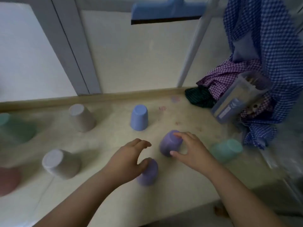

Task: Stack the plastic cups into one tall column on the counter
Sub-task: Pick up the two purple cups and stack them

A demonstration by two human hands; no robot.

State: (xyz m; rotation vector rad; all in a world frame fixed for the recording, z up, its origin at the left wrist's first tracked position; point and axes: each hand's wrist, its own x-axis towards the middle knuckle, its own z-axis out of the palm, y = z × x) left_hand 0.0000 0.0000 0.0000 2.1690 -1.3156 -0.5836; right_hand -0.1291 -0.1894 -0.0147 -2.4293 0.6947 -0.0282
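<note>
**Cups scattered upside down, none stacked**

On the beige counter [188,185]: two purple cups [169,144] [148,173] at centre, a blue cup [139,117] behind them, two grey-beige cups [82,117] [60,163] left, teal cups [227,149] [15,127] at either side, and a pink cup [8,181] at the left edge.

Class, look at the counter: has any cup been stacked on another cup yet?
No. Every cup in view, like the blue cup and the purple cup under the right hand, sits upside down alone.
</note>
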